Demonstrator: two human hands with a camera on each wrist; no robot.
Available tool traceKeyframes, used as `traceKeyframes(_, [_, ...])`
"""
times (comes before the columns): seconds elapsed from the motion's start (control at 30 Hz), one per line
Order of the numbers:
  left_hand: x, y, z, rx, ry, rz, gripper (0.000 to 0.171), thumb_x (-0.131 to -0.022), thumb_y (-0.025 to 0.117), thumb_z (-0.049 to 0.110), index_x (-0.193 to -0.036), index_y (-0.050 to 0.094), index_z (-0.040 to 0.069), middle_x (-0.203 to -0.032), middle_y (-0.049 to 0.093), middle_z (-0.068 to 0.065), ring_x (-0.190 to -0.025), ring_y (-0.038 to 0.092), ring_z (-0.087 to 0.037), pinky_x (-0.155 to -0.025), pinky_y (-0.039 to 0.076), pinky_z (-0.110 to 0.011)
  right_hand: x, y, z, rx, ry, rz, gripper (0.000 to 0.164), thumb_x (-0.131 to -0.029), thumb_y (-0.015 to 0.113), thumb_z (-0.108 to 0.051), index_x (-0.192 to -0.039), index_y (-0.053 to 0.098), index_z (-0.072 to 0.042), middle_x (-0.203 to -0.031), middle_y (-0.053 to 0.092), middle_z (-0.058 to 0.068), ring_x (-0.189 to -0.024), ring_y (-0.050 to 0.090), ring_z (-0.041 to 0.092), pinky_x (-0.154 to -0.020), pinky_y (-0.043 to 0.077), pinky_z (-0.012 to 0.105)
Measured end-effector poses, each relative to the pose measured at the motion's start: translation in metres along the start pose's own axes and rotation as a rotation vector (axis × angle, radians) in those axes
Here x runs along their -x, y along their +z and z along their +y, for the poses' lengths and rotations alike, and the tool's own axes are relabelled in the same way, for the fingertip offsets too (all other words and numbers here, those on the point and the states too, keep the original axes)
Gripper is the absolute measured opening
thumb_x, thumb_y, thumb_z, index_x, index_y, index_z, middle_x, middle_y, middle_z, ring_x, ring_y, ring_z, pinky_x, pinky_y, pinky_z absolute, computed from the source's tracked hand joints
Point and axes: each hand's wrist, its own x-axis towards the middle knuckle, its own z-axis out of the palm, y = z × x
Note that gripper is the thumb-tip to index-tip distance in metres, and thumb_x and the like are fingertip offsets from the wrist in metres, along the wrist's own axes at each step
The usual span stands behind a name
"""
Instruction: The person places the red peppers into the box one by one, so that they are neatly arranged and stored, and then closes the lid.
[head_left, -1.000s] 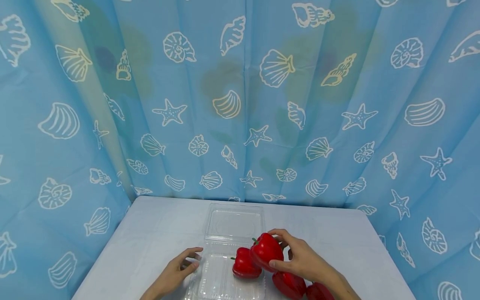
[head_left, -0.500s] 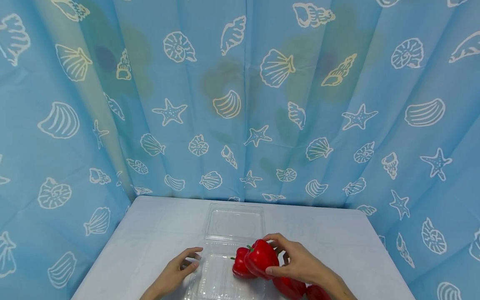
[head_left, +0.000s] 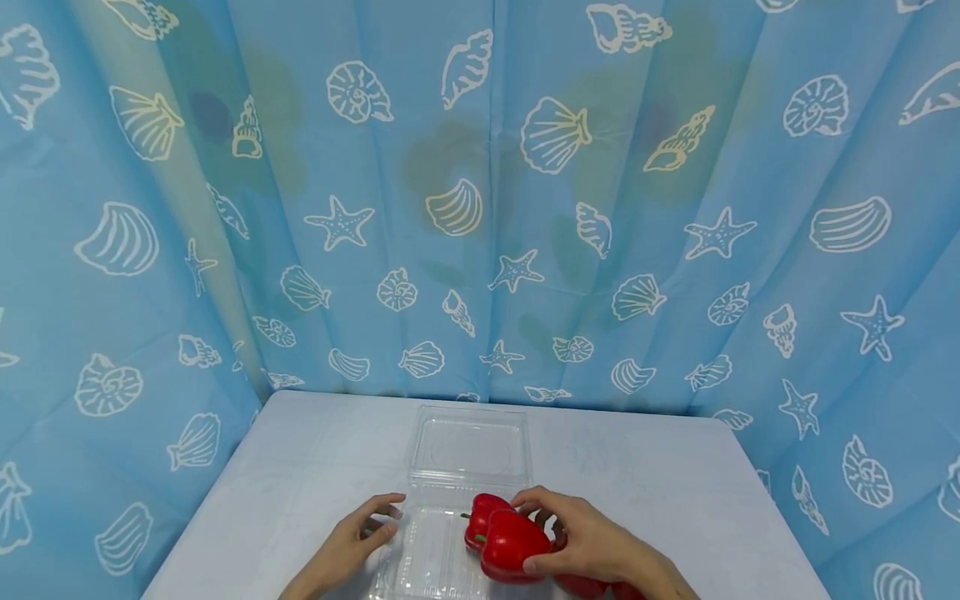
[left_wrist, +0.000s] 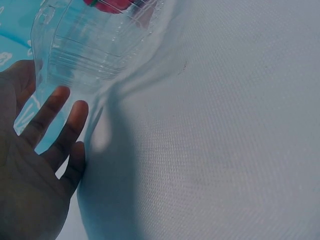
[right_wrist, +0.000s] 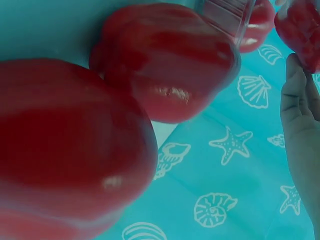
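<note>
My right hand [head_left: 581, 533] grips a red bell pepper [head_left: 512, 546] by its sides, fingers behind and thumb in front, over the right part of a clear plastic clamshell box [head_left: 435, 554]. Behind it, a second red bell pepper [head_left: 483, 510] sits inside the box, partly covered in the head view. At the box's left side my left hand [head_left: 348, 537] holds nothing, its fingers relaxed and spread near the wall. The left wrist view shows those fingers [left_wrist: 75, 120] close to the clear box wall [left_wrist: 85, 60]. In the right wrist view the gripped pepper [right_wrist: 302, 30] shows at the top right corner.
More red bell peppers [right_wrist: 165, 60] lie on the table right of the box, mostly hidden under my right forearm in the head view. The box's lid [head_left: 471, 442] is folded back on the white table [head_left: 637, 458]. A blue shell-print curtain [head_left: 450, 275] surrounds the table.
My right hand has lowered the pepper and brought it toward me and slightly left, in front of the pepper in the box. The left hand has stayed still.
</note>
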Motion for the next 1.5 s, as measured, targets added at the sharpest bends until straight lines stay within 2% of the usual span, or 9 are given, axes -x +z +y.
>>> traceKeyframes(0.3, [-0.001,0.000,0.002,-0.025,0.003,0.012,0.048,-0.100,0.061,0.039,-0.143,0.053,0.018,-0.123,0.062,-0.011,-0.097,0.064,-0.020,-0.082,0.055,-0.043,-0.002,0.007,-0.001,-0.011,0.023,-0.003,0.076,-0.067,0.093,-0.039,-0.133,0.054,-0.033,-0.121,0.062,-0.007,-0.101,0.061,0.022,-0.075,0.060,0.031])
traceKeyframes(0.53, [-0.001,0.000,0.000,-0.003,0.009,0.002,0.047,-0.100,0.062,0.035,-0.143,0.053,0.017,-0.123,0.062,-0.011,-0.098,0.064,-0.021,-0.083,0.055,-0.047,-0.005,0.011,0.000,-0.003,0.001,-0.016,0.077,-0.068,0.093,-0.036,-0.133,0.054,-0.032,-0.122,0.061,-0.009,-0.102,0.060,0.017,-0.077,0.060,0.032])
traceKeyframes(0.93, [0.001,-0.001,0.000,-0.003,0.003,-0.007,0.048,-0.100,0.062,0.036,-0.143,0.053,0.017,-0.123,0.062,-0.011,-0.098,0.064,-0.022,-0.084,0.055,-0.048,-0.005,0.017,0.002,-0.038,0.011,-0.052,0.075,-0.068,0.093,-0.035,-0.132,0.053,-0.035,-0.124,0.060,-0.010,-0.106,0.059,0.019,-0.075,0.059,0.028])
traceKeyframes(1.13, [0.000,0.000,-0.002,0.002,0.014,-0.016,0.048,-0.101,0.062,0.036,-0.144,0.052,0.016,-0.123,0.062,-0.011,-0.098,0.064,-0.022,-0.084,0.055,-0.048,-0.004,0.024,0.001,-0.087,0.054,-0.063,0.076,-0.065,0.095,-0.032,-0.129,0.054,-0.035,-0.122,0.060,-0.008,-0.109,0.058,0.024,-0.075,0.060,0.033])
traceKeyframes(1.5, [0.000,-0.001,-0.001,0.011,0.013,-0.010,0.048,-0.100,0.063,0.035,-0.143,0.053,0.017,-0.122,0.062,-0.010,-0.097,0.064,-0.021,-0.082,0.055,-0.045,-0.006,0.031,0.001,0.037,0.125,-0.048,0.075,-0.061,0.097,-0.035,-0.124,0.057,-0.038,-0.123,0.057,-0.015,-0.109,0.057,0.017,-0.073,0.061,0.037])
